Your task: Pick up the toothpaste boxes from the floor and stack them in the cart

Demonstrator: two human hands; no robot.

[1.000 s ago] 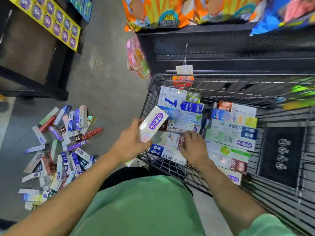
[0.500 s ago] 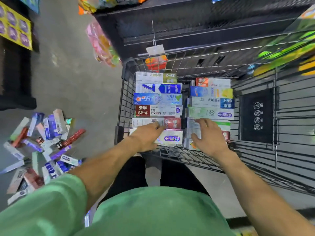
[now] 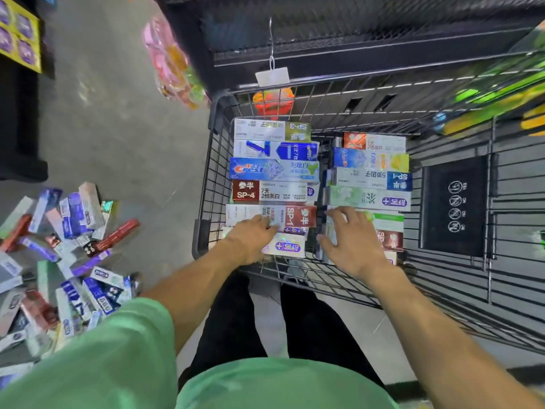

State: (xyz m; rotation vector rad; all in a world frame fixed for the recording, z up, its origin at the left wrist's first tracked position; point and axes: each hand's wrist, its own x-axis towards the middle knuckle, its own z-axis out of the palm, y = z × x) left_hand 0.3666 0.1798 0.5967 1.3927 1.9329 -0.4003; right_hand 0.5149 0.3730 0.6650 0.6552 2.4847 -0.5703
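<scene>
A black wire cart [image 3: 203, 219] holds two side-by-side columns of toothpaste boxes laid flat. My left hand [image 3: 250, 239] rests with fingers stretched over the nearest boxes of the left column, beside a white box with a purple label [image 3: 287, 246]. My right hand [image 3: 352, 240] lies spread on the near boxes of the right column [image 3: 383, 224]. Neither hand holds a box. A loose pile of toothpaste boxes [image 3: 67, 255] lies on the grey floor to the left.
A dark shelf unit [image 3: 324, 39] stands right behind the cart, with a hanging price tag [image 3: 272, 76] and snack bags [image 3: 171, 63] at its corner. Another dark shelf [image 3: 17, 119] is at far left. The cart's folded child seat panel [image 3: 454, 205] is on the right.
One second ago my left hand held the white purple-label box above the cart; it now lies in the left column. My right hand moved from the left column onto the right one.
</scene>
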